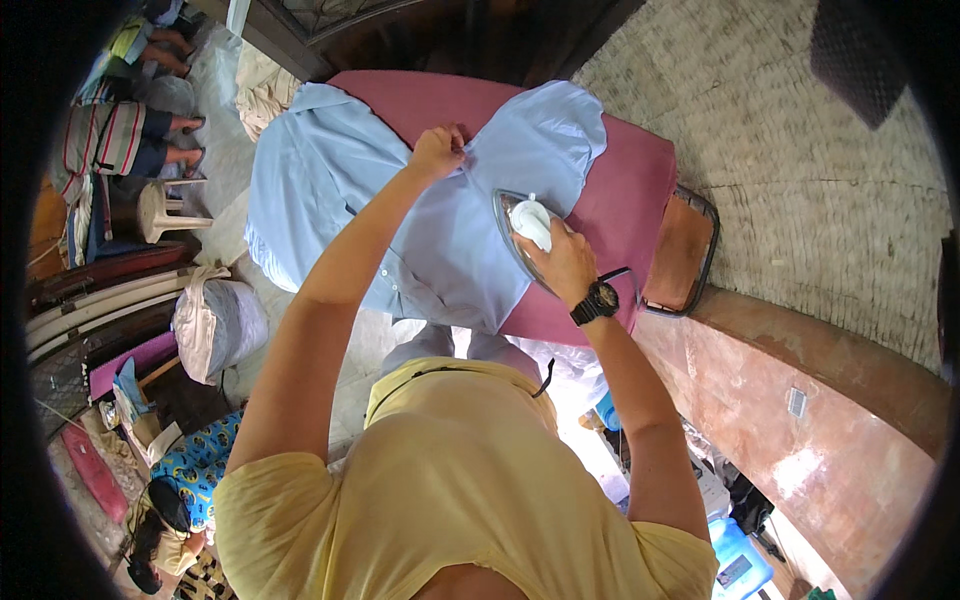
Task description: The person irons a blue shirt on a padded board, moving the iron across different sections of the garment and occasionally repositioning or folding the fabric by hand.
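Observation:
A light blue button-up shirt (440, 250) lies spread over an ironing board (630, 195) with a dusky pink cover. Part of the shirt hangs over the board's near and left sides. My right hand (565, 265) is closed round the handle of a white clothes iron (532, 222), whose soleplate rests on the shirt towards the right. Further up and to the left, my left hand (438, 152) has its fingers bent together on the cloth, pinching the shirt near a sleeve. The fingertips of that hand are partly hidden.
At the board's right end is a brown iron rest (682, 250) in a dark metal frame. A low wall (800, 340) curves along the right. A stuffed bag (220, 325) and a plastic stool (165, 212) stand on the left. Other people's legs (175, 140) show at upper left.

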`<state>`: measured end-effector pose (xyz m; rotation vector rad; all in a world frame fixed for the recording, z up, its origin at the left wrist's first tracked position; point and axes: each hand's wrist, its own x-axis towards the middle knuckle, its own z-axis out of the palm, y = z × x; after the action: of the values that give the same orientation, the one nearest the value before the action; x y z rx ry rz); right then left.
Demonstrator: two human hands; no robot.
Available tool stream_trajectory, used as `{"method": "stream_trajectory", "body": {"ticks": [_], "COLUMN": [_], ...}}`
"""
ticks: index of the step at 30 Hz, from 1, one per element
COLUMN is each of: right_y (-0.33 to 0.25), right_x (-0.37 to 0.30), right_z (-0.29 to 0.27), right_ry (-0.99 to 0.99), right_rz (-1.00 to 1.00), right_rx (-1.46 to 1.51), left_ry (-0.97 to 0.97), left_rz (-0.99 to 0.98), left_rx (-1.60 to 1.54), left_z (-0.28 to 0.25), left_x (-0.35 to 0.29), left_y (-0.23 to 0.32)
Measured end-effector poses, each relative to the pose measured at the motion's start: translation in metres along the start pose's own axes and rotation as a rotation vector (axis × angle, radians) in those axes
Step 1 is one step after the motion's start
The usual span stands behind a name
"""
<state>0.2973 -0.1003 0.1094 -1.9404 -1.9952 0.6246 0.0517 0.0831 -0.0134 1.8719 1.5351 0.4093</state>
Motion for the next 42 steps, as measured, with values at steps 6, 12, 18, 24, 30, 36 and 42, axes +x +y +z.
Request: {"method": "stream_trajectory", "body": {"ticks": [6, 12, 18, 24, 30, 36, 42], "right_y": [-0.007, -0.001, -0.005, -0.021, -0.027, -0.036, -0.031], "right_x": [0.013, 0.013, 0.017, 0.027, 0.057, 0.082, 0.064], "right_z": [0.003, 0.005, 0.008, 0.01, 0.013, 0.01, 0.005], "right_ry": [-0.001, 0.042, 0.09, 0.144, 0.234, 0.201, 0.106], "right_rz": [0.099, 0.081, 0.055, 0.233, 0.326, 0.32, 0.169], "right_rx": [0.069, 0.141, 0.12, 0.098, 0.133, 0.117, 0.144], "left_ry": [-0.012, -0.064, 0.025, -0.034, -0.065, -0.078, -0.048], "left_rz": [0.029, -0.1, -0.144, -0.169, -0.211, -0.198, -0.098], "left_rx": [-0.259, -0.802, -0.656, -0.623, -0.383, -0.755, -0.345], "left_z": [0.014, 0.002, 0.005, 0.005, -0.015, -0.006, -0.002], "left_x": [0.021, 0.021, 0.03, 0.043, 0.037, 0.051, 0.066], "left_y": [0.013, 0.018, 0.016, 0.007, 0.045, 0.035, 0.032]}}
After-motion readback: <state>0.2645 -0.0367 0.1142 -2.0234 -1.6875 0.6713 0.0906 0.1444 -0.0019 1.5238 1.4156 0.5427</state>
